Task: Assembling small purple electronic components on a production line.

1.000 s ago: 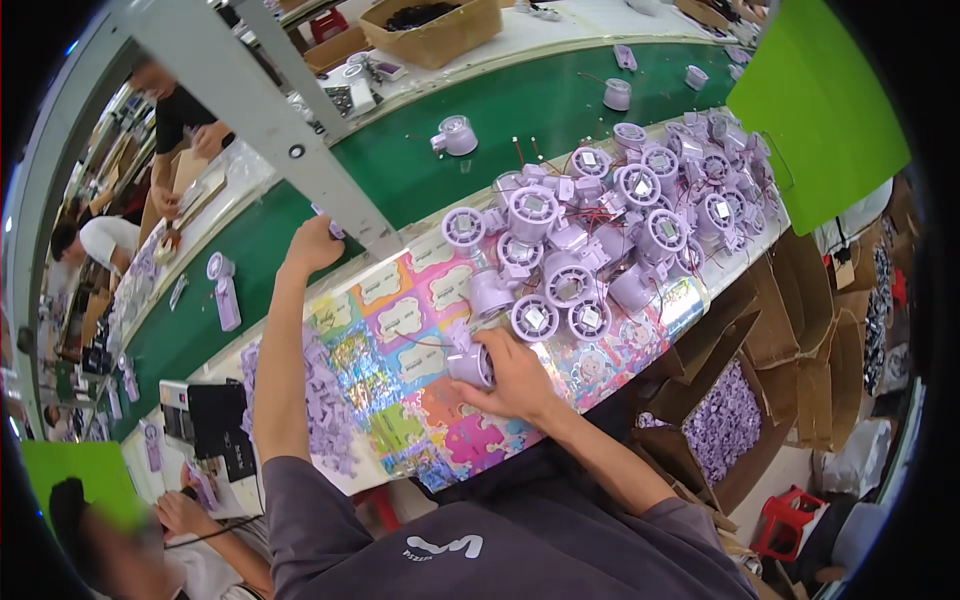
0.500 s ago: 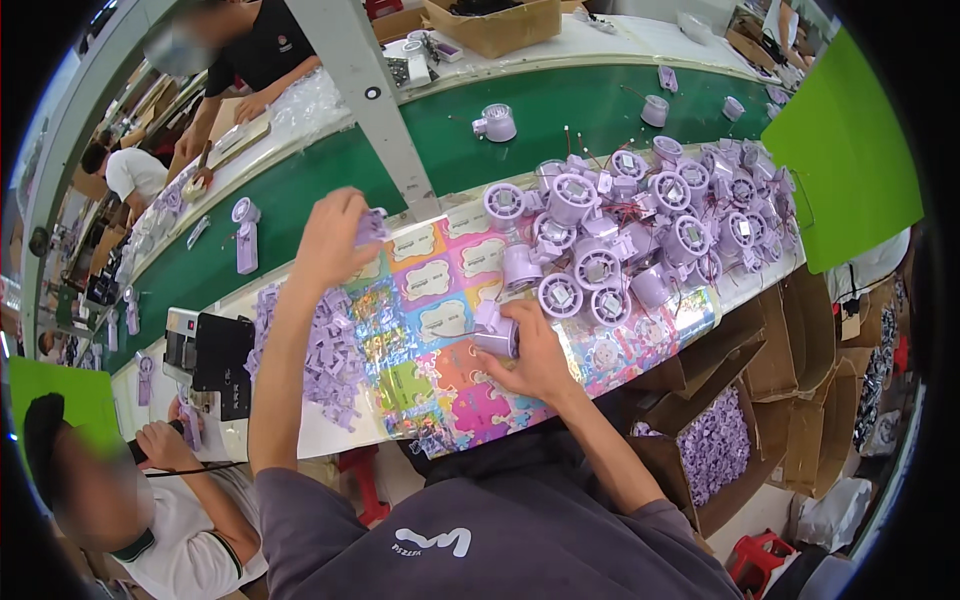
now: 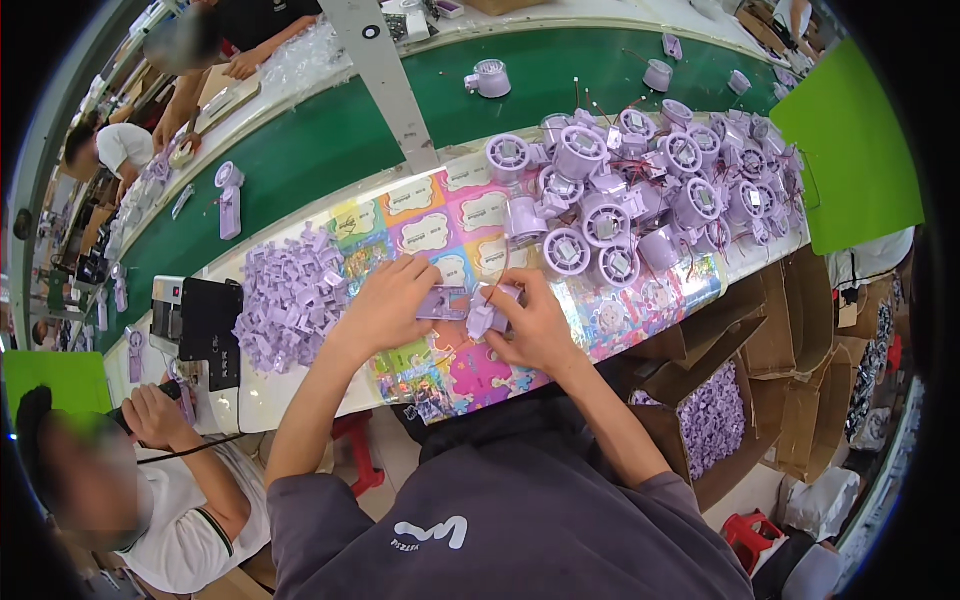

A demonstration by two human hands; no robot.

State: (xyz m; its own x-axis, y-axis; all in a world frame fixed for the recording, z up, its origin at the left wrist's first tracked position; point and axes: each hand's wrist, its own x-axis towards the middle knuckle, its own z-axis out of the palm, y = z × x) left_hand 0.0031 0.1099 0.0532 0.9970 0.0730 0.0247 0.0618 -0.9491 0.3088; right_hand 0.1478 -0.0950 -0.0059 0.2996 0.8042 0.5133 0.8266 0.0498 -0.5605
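My left hand point(image 3: 388, 308) is closed on a flat lilac plastic handle piece point(image 3: 445, 302), held low over the colorful printed sheet point(image 3: 478, 372). Just to its right, the fingers and thumb of my right hand point(image 3: 540, 325) grip a lilac fan head point(image 3: 484, 316), its neck pointing toward the handle piece. Thin wires rise from beside the fan head. Whether the two parts touch, I cannot tell. Left of my left hand lies a heap of small lilac plastic pieces point(image 3: 290, 295). Beyond my right hand is a big pile of lilac fan heads point(image 3: 605, 220) with wires.
A green conveyor belt point(image 3: 300, 190) runs behind the table, carrying scattered fan parts. A metal post point(image 3: 385, 85) stands at its near edge. A black-and-silver device point(image 3: 195, 325) sits left, near a seated co-worker point(image 3: 190, 480). Cardboard boxes point(image 3: 735, 345) stand lower right.
My left hand has come down and right from above the small-piece heap, bringing the handle piece beside the fan head. My right hand has turned the fan head. The view has shifted slightly.
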